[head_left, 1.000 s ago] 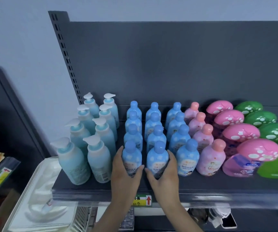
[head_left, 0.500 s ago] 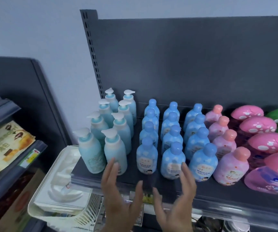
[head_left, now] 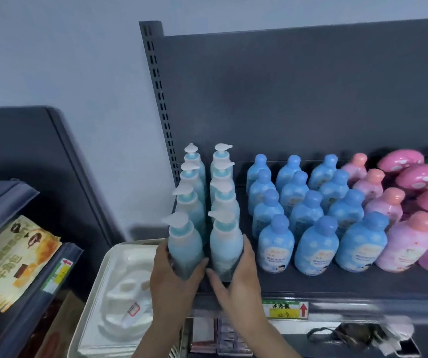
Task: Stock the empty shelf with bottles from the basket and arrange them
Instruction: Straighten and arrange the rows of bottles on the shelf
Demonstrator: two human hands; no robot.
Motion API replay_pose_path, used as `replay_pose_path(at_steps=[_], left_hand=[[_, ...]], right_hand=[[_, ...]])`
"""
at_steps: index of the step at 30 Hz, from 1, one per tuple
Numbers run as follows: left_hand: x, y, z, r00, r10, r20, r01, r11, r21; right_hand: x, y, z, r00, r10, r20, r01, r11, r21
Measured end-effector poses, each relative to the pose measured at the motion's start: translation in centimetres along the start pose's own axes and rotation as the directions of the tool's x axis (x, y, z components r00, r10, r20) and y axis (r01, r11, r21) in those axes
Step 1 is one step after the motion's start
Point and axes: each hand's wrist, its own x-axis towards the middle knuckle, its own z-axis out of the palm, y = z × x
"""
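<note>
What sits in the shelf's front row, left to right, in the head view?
left pump bottle → right pump bottle → first blue bottle → second blue bottle → third blue bottle → pink bottle

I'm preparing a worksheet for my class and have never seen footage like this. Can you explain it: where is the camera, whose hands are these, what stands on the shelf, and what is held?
There is no machine here. A person wears a wide-angle camera on the head, so the picture looks forward and down at their own two hands. The dark shelf carries rows of upright bottles: two rows of pale pump bottles on the left, then blue-capped bottles, pink bottles, and pink mushroom-shaped containers towards the right. The left hand grips the front-left pump bottle; the right hand grips the front-right pump bottle. Both bottles stand near the shelf's front edge.
</note>
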Motion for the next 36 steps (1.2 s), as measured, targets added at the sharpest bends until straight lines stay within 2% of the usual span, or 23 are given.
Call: replay_pose_path(at_steps=[5,11,19,28,34,36], left_hand=[[1.0,0.4,0.2,0.999,-0.012,0.038,0.013,0.999,-0.036],[1.7,-1.6,-0.1,0.98,0.127,0.155,-0.136,0.99,0.047],[1.6,-0.9,-0.1,0.989,0.019,0.146,-0.007,0.997,-0.083],[1.1,-1.3,-0.4,0.986,0.019,0.163,-0.007,0.997,-0.074],[1.8,-1.9,-1.1,0.961,0.031,0.274,-0.005,0.996,-0.093],[1.7,-1.8,-1.1,0.966,0.047,0.255,-0.024,0.995,-0.093]], right_hand=[[0.6,0.2,0.3,0.997,0.083,-0.006,-0.083,0.996,-0.028],[1.0,0.2,-0.2,0.995,0.102,0.005,-0.102,0.994,-0.026],[1.0,0.1,-0.4,0.995,0.098,0.008,-0.098,0.995,-0.004],[1.0,0.4,-0.2,0.997,0.08,-0.001,-0.08,0.996,0.031],[1.0,0.5,-0.3,0.998,0.065,0.008,-0.066,0.998,0.016],[1.0,0.7,-0.2,0.998,0.069,0.013,-0.069,0.997,0.014]])
